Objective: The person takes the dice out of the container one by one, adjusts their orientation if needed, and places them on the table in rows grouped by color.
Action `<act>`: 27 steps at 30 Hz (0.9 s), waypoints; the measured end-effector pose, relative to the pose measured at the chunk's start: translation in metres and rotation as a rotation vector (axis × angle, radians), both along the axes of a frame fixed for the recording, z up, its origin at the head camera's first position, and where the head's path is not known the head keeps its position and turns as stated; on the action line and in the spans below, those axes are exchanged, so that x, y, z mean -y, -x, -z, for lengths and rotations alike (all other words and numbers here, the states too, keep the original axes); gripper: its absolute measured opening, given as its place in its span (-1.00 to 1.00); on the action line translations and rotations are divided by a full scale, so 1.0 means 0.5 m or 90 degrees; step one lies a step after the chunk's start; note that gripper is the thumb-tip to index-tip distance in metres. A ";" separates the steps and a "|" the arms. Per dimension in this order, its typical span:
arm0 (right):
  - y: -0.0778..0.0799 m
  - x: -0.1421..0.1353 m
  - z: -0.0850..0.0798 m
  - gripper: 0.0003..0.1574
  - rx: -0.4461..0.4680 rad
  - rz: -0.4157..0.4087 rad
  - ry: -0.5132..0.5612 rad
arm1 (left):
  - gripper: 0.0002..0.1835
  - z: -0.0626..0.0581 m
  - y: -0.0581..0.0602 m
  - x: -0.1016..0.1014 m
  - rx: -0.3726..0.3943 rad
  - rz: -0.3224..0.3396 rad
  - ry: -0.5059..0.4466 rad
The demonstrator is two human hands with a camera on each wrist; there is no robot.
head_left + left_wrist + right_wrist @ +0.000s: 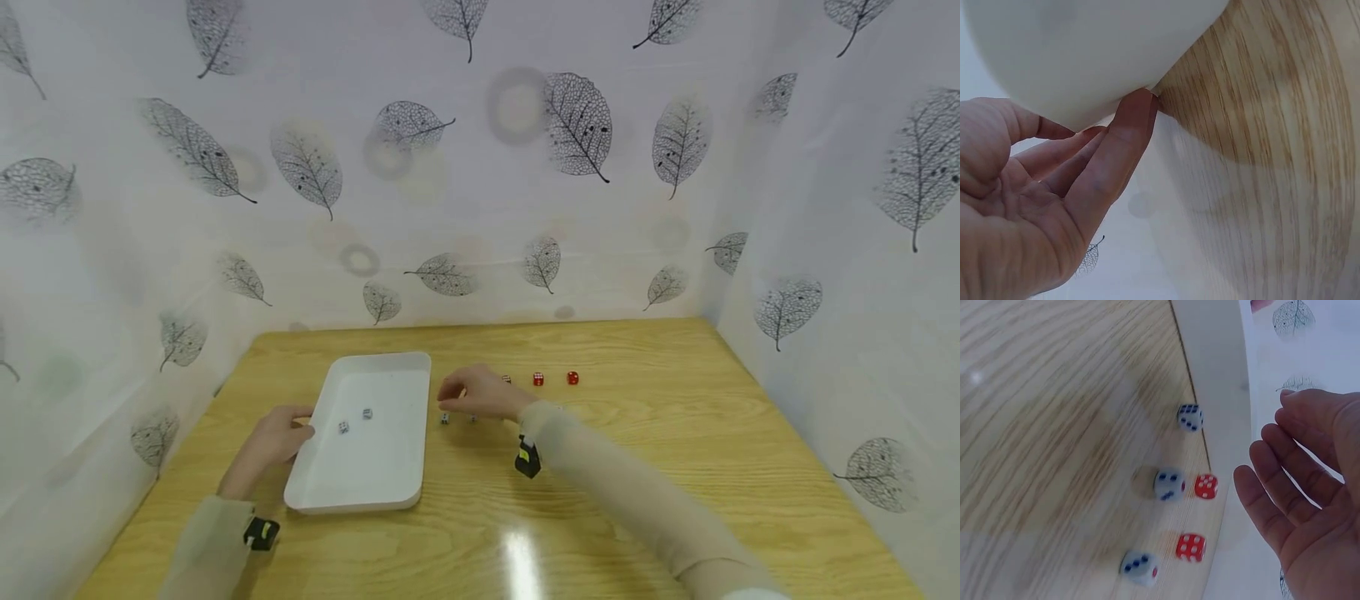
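A white rectangular tray (365, 492) lies on the left half of the table with two white dice (367, 413) inside it. My left hand (279, 435) holds the tray's left edge, thumb at the rim and fingers bent against the side, as the left wrist view shows. Just right of the tray, my right hand (477, 392) hovers over the row of white dice (445, 418) on the table. Its fingers are loosely bent, and nothing shows between them in the right wrist view. Close by in that view are white dice (1169, 484) and red dice (1190, 547).
Behind the right hand, a back row of red dice (537, 378) extends to the right, partly covered by the hand. The right sleeve (622, 483) crosses over the wooden table (720, 417). Leaf-patterned white cloth (480, 208) encloses the table at the back and sides.
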State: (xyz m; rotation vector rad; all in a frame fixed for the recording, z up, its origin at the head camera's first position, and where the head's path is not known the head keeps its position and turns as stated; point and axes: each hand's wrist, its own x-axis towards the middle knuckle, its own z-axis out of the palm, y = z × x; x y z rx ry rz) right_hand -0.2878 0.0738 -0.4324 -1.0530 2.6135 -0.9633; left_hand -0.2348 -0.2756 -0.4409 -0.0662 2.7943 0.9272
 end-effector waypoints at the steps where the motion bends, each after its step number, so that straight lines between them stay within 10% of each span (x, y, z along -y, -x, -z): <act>1: 0.000 0.008 -0.003 -0.73 -0.005 -0.005 -0.002 | -0.46 0.000 0.000 0.000 0.001 -0.001 0.000; 27: 0.020 0.207 -0.028 -0.82 0.049 0.054 -0.048 | -0.58 0.002 0.002 0.004 0.012 0.005 0.004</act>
